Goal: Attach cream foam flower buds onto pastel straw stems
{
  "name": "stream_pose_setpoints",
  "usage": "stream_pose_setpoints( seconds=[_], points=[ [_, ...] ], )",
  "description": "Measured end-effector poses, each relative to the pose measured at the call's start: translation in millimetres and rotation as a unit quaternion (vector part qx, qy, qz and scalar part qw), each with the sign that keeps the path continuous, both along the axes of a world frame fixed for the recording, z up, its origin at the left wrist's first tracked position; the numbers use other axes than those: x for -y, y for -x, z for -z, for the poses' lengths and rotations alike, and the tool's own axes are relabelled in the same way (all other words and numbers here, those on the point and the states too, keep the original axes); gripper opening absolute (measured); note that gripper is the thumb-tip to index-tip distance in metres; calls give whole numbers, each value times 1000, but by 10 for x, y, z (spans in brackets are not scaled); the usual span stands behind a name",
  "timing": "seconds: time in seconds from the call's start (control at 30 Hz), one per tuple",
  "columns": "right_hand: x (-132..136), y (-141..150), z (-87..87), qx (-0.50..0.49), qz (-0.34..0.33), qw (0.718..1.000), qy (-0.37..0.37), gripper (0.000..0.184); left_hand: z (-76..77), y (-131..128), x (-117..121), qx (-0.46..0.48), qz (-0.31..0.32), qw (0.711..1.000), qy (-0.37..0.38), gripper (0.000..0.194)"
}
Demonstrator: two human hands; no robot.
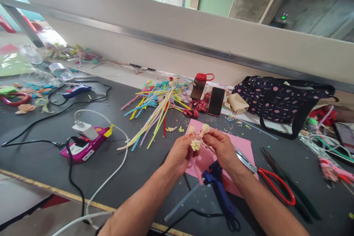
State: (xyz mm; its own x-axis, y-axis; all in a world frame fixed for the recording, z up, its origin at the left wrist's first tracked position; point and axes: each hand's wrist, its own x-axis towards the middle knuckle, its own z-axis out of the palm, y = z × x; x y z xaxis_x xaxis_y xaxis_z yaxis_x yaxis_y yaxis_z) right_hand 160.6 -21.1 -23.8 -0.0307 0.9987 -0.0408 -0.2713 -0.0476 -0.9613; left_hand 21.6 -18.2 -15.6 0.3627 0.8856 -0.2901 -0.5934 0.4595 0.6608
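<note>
Above a pink sheet (243,145), my hands meet over small cream flower heads. My left hand (181,152) is closed round the stems below a cream flower (195,145); pale pink stems hang under its fingers. With its fingers pinched, my right hand (219,147) grips the stem of another cream flower (205,128). One more pale flower head (191,130) shows behind my left fingers. A blue glue gun (219,190) lies just below my hands, a clear glue stick at its rear. Scissors with red handles (276,184) rest beside my right wrist.
Fuzzy coloured stems (155,118) lie in a bundle ahead. A purple power strip (85,147) with cables sits at left. Further back stand a bottle with a red cap (199,85), a phone (216,101) and a dark patterned bag (276,97). Dark pliers (293,188) lie at right.
</note>
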Motion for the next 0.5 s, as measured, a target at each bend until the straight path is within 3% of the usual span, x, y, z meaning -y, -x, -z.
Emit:
stream_pose_setpoints(
  seconds=[0.33,0.5],
  points=[
    [84,96,-95,-69,-1,998,-5,21,-116,-11,113,-10,7,999,-50,17],
    [109,196,-211,-91,-22,994,-48,15,-148,23,127,-3,-11,998,-67,16]
  ],
)
